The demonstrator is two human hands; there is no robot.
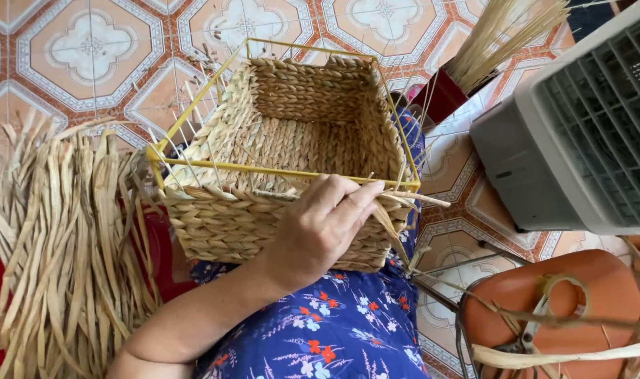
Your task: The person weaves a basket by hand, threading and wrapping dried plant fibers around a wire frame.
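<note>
A square basket [292, 133] woven from dried plant strands around a yellow wire frame [193, 105] rests on my lap, on a blue flowered dress [348, 330]. My left hand [323, 228] reaches in from the lower left and lies against the basket's near wall. Its fingers are pinched on a loose weaving strand [414, 198] at the near right corner of the rim. Several thin white upright wires show along the basket's left and right sides. My right hand is out of sight.
A thick bundle of dried flat strands [67, 245] lies at the left. A grey slatted fan unit [579, 133] stands at the right. An orange stool [558, 309] at the lower right carries scissors [530, 330] and loose strands. A sheaf of thin straws [502, 35] stands at the top right on the tiled floor.
</note>
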